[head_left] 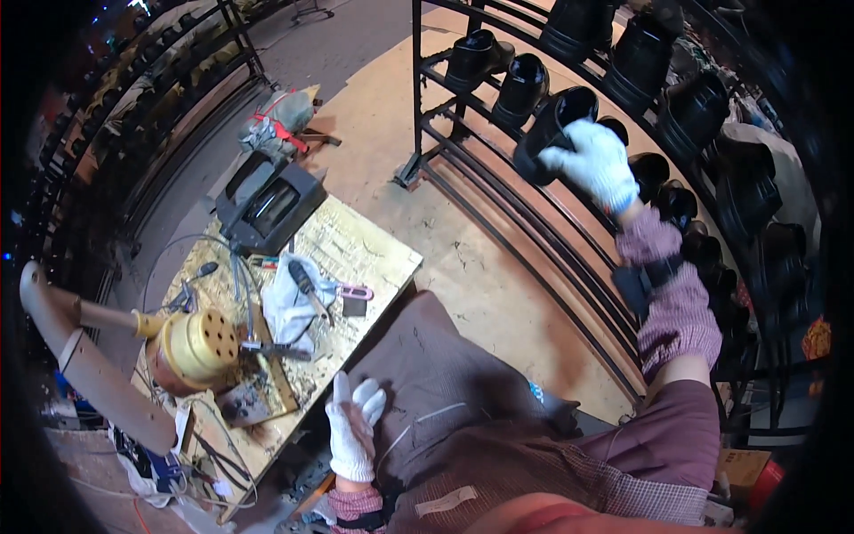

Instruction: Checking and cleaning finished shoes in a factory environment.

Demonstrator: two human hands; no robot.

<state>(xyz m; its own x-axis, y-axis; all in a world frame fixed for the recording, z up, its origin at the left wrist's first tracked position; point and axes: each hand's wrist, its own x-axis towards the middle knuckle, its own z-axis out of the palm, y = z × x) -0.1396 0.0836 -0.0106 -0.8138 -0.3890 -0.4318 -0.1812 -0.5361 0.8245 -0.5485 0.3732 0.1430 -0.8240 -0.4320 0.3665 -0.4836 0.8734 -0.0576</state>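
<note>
My right hand (594, 162), in a white knit glove, reaches out to the metal rack and grips a glossy black shoe (571, 105). Its thumb lies along the near side of the shoe, and the other fingers are partly hidden. Other black shoes stand beside it, among them one shoe (522, 84) just to the left. Down by my lap, my left hand (354, 425) is gloved too, with fingers apart and nothing in it. It hovers near the edge of the wooden workbench (378, 258).
On the bench sit a black shoe-shaped block holder (269, 203), a white cloth (289, 307), a dark-handled tool (302, 280), a pink-handled cutter (356, 292) and a yellow perforated machine head (206, 338) with a brown arm. The black rack (507, 200) spans the right; another rack (240, 40) stands far left.
</note>
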